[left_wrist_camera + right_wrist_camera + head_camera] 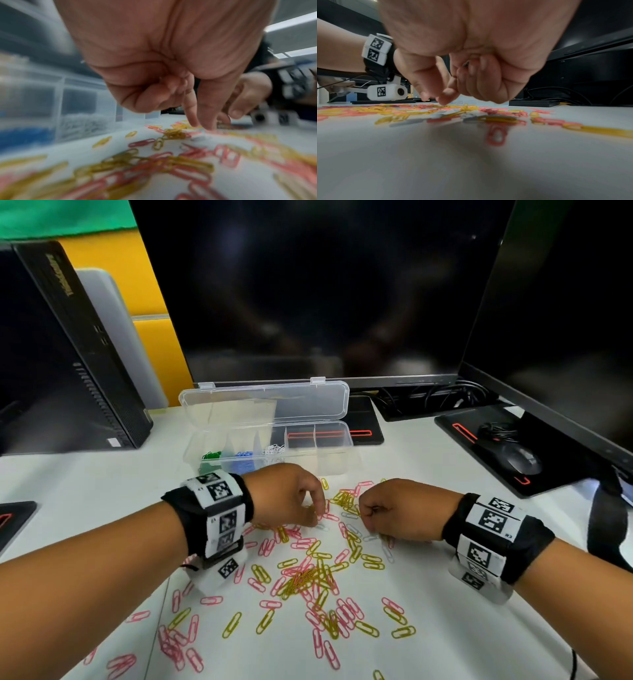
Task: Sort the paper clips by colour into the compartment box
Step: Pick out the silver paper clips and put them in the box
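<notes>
Pink and yellow paper clips (301, 577) between hands; black monitor (322, 289) behind.

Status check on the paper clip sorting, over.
Left hand fingertips down on a white clip; right hand curled, contents unclear. Compartment box open: green, blue, white sorted. Pink and yellow clips litter the desk. Nothing blocking.

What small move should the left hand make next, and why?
Probably pinch the white clip under the left hand's fingertips and lift it. Green, blue and white clips already sit in the box; a few white ones remain among the pink and yellow.
</notes>
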A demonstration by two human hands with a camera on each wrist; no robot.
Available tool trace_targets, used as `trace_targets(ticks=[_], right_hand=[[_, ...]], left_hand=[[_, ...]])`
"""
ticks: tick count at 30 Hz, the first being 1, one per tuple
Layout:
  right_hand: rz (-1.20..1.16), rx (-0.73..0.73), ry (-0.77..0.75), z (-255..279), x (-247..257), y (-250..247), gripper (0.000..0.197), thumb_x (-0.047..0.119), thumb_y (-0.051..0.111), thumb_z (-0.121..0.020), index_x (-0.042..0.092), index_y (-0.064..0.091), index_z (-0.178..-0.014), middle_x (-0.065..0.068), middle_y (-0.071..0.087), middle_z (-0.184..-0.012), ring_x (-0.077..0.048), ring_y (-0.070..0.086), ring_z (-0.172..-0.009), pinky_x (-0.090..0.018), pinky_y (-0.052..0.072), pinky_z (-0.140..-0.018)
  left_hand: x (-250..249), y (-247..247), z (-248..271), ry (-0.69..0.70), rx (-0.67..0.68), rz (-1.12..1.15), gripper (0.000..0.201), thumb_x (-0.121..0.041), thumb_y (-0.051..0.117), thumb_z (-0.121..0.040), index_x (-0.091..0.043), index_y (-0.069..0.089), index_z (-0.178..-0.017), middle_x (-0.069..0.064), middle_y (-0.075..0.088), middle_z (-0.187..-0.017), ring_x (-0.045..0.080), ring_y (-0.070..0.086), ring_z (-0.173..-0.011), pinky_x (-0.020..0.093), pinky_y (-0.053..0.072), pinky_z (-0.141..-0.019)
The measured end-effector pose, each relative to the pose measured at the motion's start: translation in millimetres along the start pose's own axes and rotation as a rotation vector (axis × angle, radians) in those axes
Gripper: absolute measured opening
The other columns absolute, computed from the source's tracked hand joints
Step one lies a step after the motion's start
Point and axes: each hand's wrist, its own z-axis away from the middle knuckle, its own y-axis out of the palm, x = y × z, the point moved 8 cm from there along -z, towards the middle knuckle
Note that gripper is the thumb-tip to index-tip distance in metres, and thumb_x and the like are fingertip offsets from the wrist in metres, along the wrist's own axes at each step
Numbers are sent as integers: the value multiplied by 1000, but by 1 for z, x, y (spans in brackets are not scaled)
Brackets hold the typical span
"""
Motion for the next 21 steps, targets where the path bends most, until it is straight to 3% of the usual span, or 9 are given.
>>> trace_targets(ticks=[3,6,8,11,13,15,18,21], right_hand=[[136,3,-31,2,4,1,6,34,65,-90,32,65,-85,15,55,-77,-4,51,-73,-19,37,-62],[174,9,-38,-1,3,4,6,38,68,-89,32,67,-89,17,54,-77,-3,50,-71,-17,34,-61],[171,36,-32,-3,2,7,5,36,68,-89,33,64,-88,16,54,-78,-4,50,-72,-17,34,-61],[178,56,-25,-5,-1,10,5,32,65,-88,32,61,-85,13,56,-80,-6,51,-73,-18,37,-62],[160,5,-19,-4,-2,4,8,32,61,-89,32,58,-82,13,57,-79,-7,52,-73,-20,40,-63],[76,-62,-17,-2,0,-7,12,31,59,-88,34,54,-78,14,56,-75,-5,51,-69,-20,41,-63],[-298,-129,-33,-12,12,-27,16,18,61,-91,26,59,-77,18,57,-63,-2,48,-56,-18,40,-58],[-772,-133,60,-40,28,-38,18,10,54,-97,15,55,-79,3,44,-58,-11,34,-48,-24,30,-45]], left_hand=[[-19,13,4,141,30,-461,18,-37,59,-94,-33,69,-108,-13,65,-102,13,61,-93,31,53,-83],[-40,30,8,305,27,-789,22,-24,48,-99,-20,63,-114,2,64,-104,27,64,-91,39,57,-77],[-44,37,8,292,53,-815,26,-22,48,-98,-17,58,-121,4,63,-105,28,64,-90,39,56,-75],[-36,30,4,178,70,-709,25,-30,48,-95,-20,58,-115,2,62,-102,22,56,-81,33,51,-71],[-21,6,2,69,8,-496,22,-37,44,-94,-21,58,-95,0,61,-91,20,54,-80,33,50,-72],[3,-27,0,-38,-102,-185,32,-34,39,-98,-15,53,-77,1,54,-74,23,52,-77,33,47,-73],[36,-78,0,-146,-322,35,38,-29,38,-98,-11,40,-65,4,40,-64,24,42,-68,34,38,-64],[71,-101,-2,-298,-429,303,35,-20,44,-99,-14,51,-66,2,49,-63,17,45,-56,28,38,-54]])
